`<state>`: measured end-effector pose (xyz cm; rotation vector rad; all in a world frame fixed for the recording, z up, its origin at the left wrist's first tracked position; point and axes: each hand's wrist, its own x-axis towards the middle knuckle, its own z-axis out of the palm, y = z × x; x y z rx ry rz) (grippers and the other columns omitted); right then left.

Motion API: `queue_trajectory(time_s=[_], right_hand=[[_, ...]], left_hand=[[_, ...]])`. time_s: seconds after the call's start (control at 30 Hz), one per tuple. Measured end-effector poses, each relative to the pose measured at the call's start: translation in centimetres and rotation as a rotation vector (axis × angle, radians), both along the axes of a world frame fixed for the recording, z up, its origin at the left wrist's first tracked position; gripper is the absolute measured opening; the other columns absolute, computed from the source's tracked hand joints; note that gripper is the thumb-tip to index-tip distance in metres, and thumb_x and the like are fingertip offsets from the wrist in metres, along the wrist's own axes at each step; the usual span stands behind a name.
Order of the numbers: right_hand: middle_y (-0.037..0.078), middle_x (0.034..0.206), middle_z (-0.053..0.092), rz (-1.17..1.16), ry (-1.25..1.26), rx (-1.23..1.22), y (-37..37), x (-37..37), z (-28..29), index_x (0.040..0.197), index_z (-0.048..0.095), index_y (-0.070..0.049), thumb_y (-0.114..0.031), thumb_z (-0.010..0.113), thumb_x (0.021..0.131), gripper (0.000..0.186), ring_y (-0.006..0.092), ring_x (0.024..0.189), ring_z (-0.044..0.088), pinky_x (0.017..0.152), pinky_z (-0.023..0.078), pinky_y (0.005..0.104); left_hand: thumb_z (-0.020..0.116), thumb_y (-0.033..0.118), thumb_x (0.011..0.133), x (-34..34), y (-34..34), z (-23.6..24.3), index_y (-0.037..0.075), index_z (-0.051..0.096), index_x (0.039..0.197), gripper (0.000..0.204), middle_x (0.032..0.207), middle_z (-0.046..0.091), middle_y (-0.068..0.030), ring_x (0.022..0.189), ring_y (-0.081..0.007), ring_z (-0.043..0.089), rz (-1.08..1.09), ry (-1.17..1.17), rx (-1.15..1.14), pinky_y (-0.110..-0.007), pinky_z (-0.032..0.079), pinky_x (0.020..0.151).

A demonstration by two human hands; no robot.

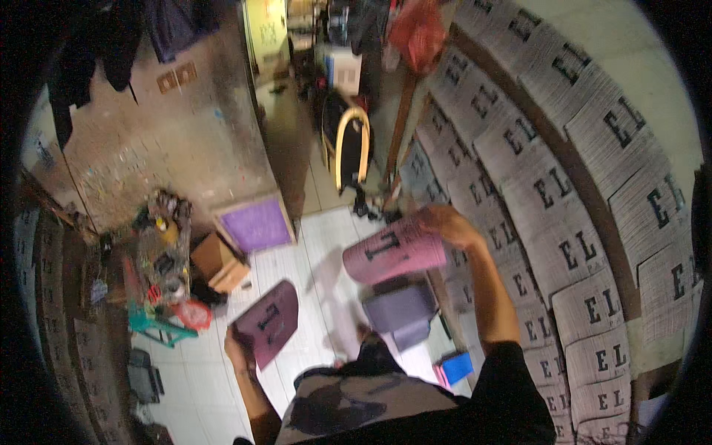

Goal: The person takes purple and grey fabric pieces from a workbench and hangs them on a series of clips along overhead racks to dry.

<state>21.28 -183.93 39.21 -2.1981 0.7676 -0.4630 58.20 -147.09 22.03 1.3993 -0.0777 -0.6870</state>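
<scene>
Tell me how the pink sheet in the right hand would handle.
The pink sheet probably flexes easily, since it curves in the right hand. It is likely light, as that hand alone seems to hold it up.

Pink sheet (410, 251) in right grip (452, 227), mauve sheet (274, 324) in left grip (236, 348)

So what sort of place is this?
Probably a small printing workshop: rows of pale sheets bearing the same dark lettering line the right side, the left hand and right hand hold lettered pinkish-purple sheets, and a framed purple panel resembles a printing screen.
</scene>
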Motion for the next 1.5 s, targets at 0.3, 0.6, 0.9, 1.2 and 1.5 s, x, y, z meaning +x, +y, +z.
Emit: queue_trajectory(time_s=[0.3, 0.6, 0.9, 1.2, 1.5], right_hand=[[0.0, 0.084, 0.061, 0.204, -0.065, 0.024, 2.7, 2.1, 23.5, 0.093, 0.061, 0.0, -0.01, 0.059, 0.081, 0.016, 0.0076, 0.078, 0.053, 0.072, 0.043, 0.0242], [0.004, 0.082, 0.063, 0.492, -0.659, -0.506, -5.6, 2.3, 49.9, 0.088, 0.06, -0.004, -0.013, 0.061, 0.077, 0.014, 0.0102, 0.071, 0.059, 0.065, 0.049, 0.023], [0.008, 0.104, 0.059, 0.736, -0.867, -0.425, -20.0, 2.4, 72.2, 0.113, 0.05, -0.003, -0.02, 0.053, 0.085, 0.033, 0.0181, 0.088, 0.058, 0.08, 0.047, 0.0323], [0.009, 0.095, 0.061, 0.677, -0.945, -0.354, -24.3, 2.5, 70.0, 0.106, 0.054, 0.0, -0.018, 0.052, 0.086, 0.027, 0.016, 0.079, 0.06, 0.072, 0.05, 0.0281], [0.012, 0.088, 0.062, 0.323, -0.935, -0.419, -25.3, 3.4, 71.0, 0.099, 0.058, 0.002, -0.02, 0.057, 0.082, 0.027, 0.0175, 0.073, 0.06, 0.067, 0.05, 0.0297]], left_hand=[[0.036, 0.031, 0.089, 2.8, -2.5, 1.3, 0.0, 0.054, 0.099, 0.037, 0.092, 0.054, -0.0087, 0.081, -0.0151, 0.05, 0.051, 0.002, -0.05, -0.028, 0.039, 0.071], [0.039, 0.041, 0.087, 5.7, -13.3, 1.4, 0.004, 0.056, 0.078, 0.042, 0.062, 0.052, -0.0028, 0.055, -0.0084, 0.045, -0.02, 0.003, 0.115, -0.023, 0.035, 0.045], [0.036, 0.03, 0.09, 9.2, -28.5, -7.0, 0.001, 0.055, 0.075, 0.039, 0.062, 0.056, -0.0064, 0.056, -0.0152, 0.048, 0.101, -0.45, 0.174, -0.03, 0.04, 0.051], [0.03, 0.034, 0.09, 10.3, -36.0, -12.7, 0.003, 0.059, 0.077, 0.044, 0.051, 0.054, -0.0052, 0.046, -0.0161, 0.05, 0.054, -0.685, 0.152, -0.03, 0.04, 0.046], [0.03, 0.032, 0.09, 8.4, -38.3, -7.7, 0.0, 0.058, 0.093, 0.042, 0.075, 0.059, -0.0118, 0.072, -0.0207, 0.055, 0.111, -0.447, 0.092, -0.031, 0.044, 0.067]])
